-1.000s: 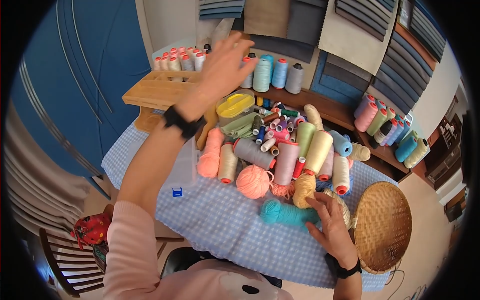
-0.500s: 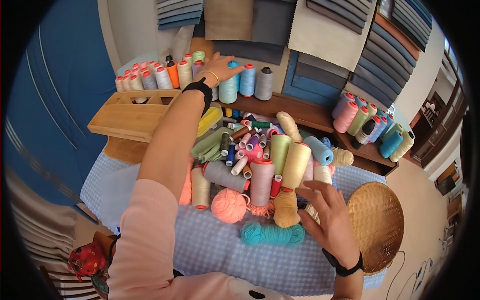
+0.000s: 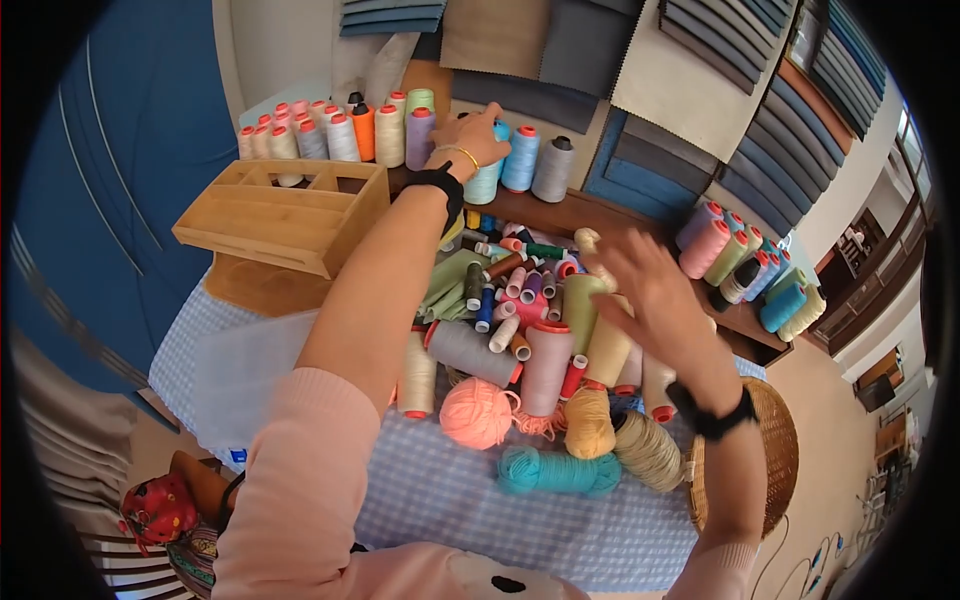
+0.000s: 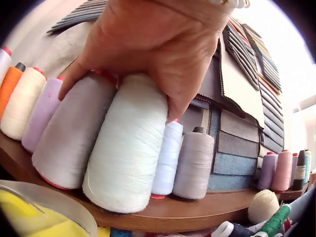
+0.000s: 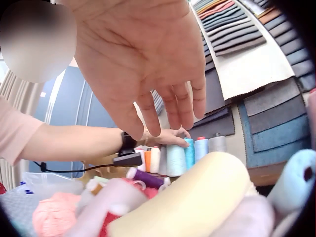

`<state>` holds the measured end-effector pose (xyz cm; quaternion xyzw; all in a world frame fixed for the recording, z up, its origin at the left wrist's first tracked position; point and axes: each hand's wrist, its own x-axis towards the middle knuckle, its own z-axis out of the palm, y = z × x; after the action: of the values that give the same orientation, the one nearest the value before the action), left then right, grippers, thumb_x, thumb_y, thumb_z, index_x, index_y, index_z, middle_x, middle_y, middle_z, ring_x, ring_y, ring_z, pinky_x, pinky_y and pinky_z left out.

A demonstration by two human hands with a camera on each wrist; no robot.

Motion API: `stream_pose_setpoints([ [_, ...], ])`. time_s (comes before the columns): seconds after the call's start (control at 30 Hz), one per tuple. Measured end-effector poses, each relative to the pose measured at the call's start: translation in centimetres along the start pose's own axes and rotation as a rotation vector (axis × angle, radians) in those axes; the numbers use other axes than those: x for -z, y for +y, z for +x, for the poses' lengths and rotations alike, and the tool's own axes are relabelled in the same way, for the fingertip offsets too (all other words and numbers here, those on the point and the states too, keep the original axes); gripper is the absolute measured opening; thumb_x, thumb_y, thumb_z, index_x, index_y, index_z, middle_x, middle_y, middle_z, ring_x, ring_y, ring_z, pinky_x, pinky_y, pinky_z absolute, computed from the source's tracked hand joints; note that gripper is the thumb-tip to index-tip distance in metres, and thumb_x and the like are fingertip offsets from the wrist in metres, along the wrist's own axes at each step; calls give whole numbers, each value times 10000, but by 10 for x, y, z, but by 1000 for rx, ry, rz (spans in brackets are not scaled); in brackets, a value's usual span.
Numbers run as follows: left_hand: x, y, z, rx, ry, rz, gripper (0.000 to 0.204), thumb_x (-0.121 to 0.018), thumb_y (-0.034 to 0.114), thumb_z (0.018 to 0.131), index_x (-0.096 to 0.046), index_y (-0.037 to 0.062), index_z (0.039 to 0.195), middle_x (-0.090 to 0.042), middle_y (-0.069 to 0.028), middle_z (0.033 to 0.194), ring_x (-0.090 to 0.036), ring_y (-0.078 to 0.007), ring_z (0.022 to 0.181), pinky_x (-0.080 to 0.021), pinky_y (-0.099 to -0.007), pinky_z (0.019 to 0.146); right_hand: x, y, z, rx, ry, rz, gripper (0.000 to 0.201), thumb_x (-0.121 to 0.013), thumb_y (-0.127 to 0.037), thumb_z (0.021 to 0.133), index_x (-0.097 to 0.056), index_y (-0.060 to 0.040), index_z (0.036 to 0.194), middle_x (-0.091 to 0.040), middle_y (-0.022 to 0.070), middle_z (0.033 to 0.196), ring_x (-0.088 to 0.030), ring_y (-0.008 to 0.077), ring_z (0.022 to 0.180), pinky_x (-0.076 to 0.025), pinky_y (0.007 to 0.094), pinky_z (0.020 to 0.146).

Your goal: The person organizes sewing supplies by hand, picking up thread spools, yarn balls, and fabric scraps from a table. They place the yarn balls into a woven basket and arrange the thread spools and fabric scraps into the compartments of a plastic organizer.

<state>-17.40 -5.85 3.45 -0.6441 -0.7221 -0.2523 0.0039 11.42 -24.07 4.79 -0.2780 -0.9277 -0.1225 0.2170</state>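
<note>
In the head view my left hand (image 3: 472, 138) reaches to the back shelf and grips the tops of two cones of thread. One is a pale aqua thread cone (image 4: 129, 148), the other a grey thread cone (image 4: 74, 131) beside it. Thumb and fingers span both from above in the left wrist view, and their bases are at the shelf. My right hand (image 3: 655, 295) hovers over the thread pile, its fingers extended and holding nothing. Below it lie a cream thread cone (image 5: 182, 197) and a pale green cone (image 3: 583, 305).
More cones, including a light blue cone (image 3: 520, 160), line the wooden shelf (image 4: 197, 217). A wooden organizer (image 3: 270, 215) stands left, a wicker basket (image 3: 780, 450) right. Coral yarn (image 3: 476, 412) and turquoise yarn (image 3: 560, 470) lie on the checked cloth (image 3: 430, 515).
My left hand has come down onto the cones on the shelf and gripped them. My right hand has lifted from the yarn at the front and moved forward over the pile.
</note>
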Motion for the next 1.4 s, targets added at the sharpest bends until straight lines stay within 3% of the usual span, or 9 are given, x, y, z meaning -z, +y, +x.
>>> stream_pose_setpoints([
  [0.23, 0, -5, -14, -71, 95, -15, 525, -622, 410, 811, -490, 266, 1298, -636, -75, 1287, -516, -407, 1218, -464, -555, 920, -72, 90, 118, -71, 84, 16, 483, -693, -197, 852, -545, -94, 1300, -558, 105, 1244, -546, 347, 1146, -457, 515, 948],
  [0.4, -1, -4, -21, -97, 147, -30, 490, -621, 405, 802, -505, 264, 1256, -657, -51, 1249, -525, -394, 1198, -475, -524, 902, -112, 104, 160, -293, 29, 66, 695, -662, -382, 906, -381, -167, 1504, -486, 88, 1441, -492, 364, 1289, -435, 547, 1022],
  [0.53, -4, -4, -23, -95, 168, -40, 476, -620, 389, 798, -515, 259, 1244, -663, -30, 1233, -532, -371, 1173, -477, -513, 883, -125, 95, 165, -295, 1, -122, 735, -681, -422, 885, -378, -183, 1511, -514, 98, 1383, -498, 361, 1270, -444, 552, 1002],
  [0.73, 0, -4, -32, -122, 159, -74, 479, -654, 351, 786, -520, 256, 1236, -665, -27, 1225, -533, -357, 1170, -473, -510, 885, -126, 97, 169, -280, 59, -167, 608, -760, -396, 823, -497, -139, 1308, -579, 90, 1202, -534, 335, 1202, -495, 538, 891],
  [0.8, 1, -3, -36, -126, 155, -71, 482, -659, 349, 784, -525, 252, 1236, -667, -26, 1221, -530, -355, 1172, -473, -510, 887, -135, 105, 170, -231, 124, 75, 526, -793, -296, 798, -482, -117, 1183, -601, 87, 1179, -585, 342, 1143, -512, 508, 861],
  [1.07, -8, -4, -40, -187, 253, -46, 521, -681, 318, 785, -571, 255, 1291, -637, -48, 1244, -484, -367, 1213, -466, -534, 914, -121, 94, 162, -74, 125, -138, 471, -774, -216, 819, -450, -84, 1135, -655, 114, 1053, -680, 328, 945, -548, 441, 786],
  [1.13, -7, 0, -44, -101, 206, -77, 509, -741, 234, 761, -617, 279, 1252, -612, -16, 1260, -451, -328, 1265, -410, -628, 961, -109, 86, 156, -46, 34, -178, 454, -768, -231, 821, -447, -62, 1095, -664, 138, 969, -690, 336, 872, -562, 417, 741],
  [1.23, -6, 4, -49, -87, 228, -43, 508, -714, 223, 764, -608, 255, 1260, -606, -77, 1241, -457, -403, 1224, -463, -557, 937, -87, 66, 137, 57, 32, -202, 451, -768, -233, 815, -455, -63, 1091, -654, 128, 945, -688, 335, 866, -564, 424, 740],
  [1.4, -8, 4, -53, -90, 225, -15, 511, -697, 193, 761, -605, 269, 1257, -615, -62, 1220, -467, -404, 1198, -494, -530, 902, -60, 36, 96, 208, -18, -310, 377, -745, -182, 788, -512, -79, 1066, -626, 77, 902, -669, 255, 860, -541, 354, 747],
])
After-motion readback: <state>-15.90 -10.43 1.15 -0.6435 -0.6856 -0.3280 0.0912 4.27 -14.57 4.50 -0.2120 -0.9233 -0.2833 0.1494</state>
